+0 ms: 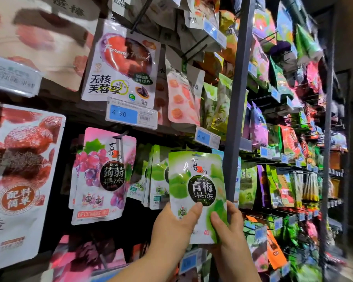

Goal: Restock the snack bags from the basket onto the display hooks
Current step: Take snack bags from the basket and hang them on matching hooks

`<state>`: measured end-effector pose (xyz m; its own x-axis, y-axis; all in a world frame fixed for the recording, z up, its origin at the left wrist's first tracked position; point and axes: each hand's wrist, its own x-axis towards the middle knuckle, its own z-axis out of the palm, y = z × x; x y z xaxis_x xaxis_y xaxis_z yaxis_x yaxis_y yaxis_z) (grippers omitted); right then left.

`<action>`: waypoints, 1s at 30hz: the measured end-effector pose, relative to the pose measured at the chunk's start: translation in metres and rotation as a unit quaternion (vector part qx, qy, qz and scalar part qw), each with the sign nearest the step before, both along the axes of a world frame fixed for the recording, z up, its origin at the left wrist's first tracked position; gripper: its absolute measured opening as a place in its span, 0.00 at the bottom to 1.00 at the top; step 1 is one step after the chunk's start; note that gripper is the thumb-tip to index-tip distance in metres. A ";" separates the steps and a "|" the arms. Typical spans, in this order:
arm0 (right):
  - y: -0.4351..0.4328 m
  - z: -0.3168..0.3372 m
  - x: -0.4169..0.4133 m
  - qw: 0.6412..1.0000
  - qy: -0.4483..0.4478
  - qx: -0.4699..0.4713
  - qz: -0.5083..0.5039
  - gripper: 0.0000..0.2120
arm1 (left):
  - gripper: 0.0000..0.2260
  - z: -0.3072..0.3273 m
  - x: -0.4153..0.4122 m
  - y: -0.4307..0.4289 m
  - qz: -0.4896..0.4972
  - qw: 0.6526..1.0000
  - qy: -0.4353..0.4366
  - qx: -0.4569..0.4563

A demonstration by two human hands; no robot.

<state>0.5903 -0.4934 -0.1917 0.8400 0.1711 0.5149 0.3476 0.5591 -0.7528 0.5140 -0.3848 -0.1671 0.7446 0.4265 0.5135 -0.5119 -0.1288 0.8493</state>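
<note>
I hold a green-and-white jelly snack bag (pixel 197 186) upright in front of the display. My left hand (pixel 174 226) grips its lower left corner, thumb across the front. My right hand (pixel 229 231) grips its lower right corner, thumb on the front and fingers behind. Just behind and to the left of it, several matching green bags (pixel 155 176) hang on a hook. A pink grape jelly bag (pixel 104 174) hangs on a black hook (pixel 120 136) further left. The basket is out of view.
A grey upright post (pixel 235 98) stands just right of the held bag. Blue price tags (pixel 131 114) stick out at the hook ends. Large red fruit bags (pixel 18 176) hang close on the left. Rows of mixed snack bags (pixel 283 180) fill the racks to the right.
</note>
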 end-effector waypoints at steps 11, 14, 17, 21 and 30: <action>-0.008 0.008 0.026 0.999 0.033 0.025 -0.009 0.18 | 0.12 0.018 0.028 -0.008 0.055 0.990 0.070 0.110; -0.002 0.013 0.033 0.999 0.037 0.029 -0.010 0.17 | 0.15 0.022 0.031 -0.005 0.070 0.987 0.077 0.120; 0.006 0.017 0.037 0.999 0.029 0.028 -0.016 0.15 | 0.15 0.024 0.033 -0.002 0.079 0.986 0.076 0.125; 0.013 0.018 0.041 0.999 0.030 0.035 -0.015 0.15 | 0.16 0.027 0.036 0.004 0.095 0.981 0.072 0.150; 0.018 0.014 0.051 0.999 0.009 -0.024 -0.032 0.16 | 0.17 0.028 0.035 0.012 0.098 0.979 0.085 0.157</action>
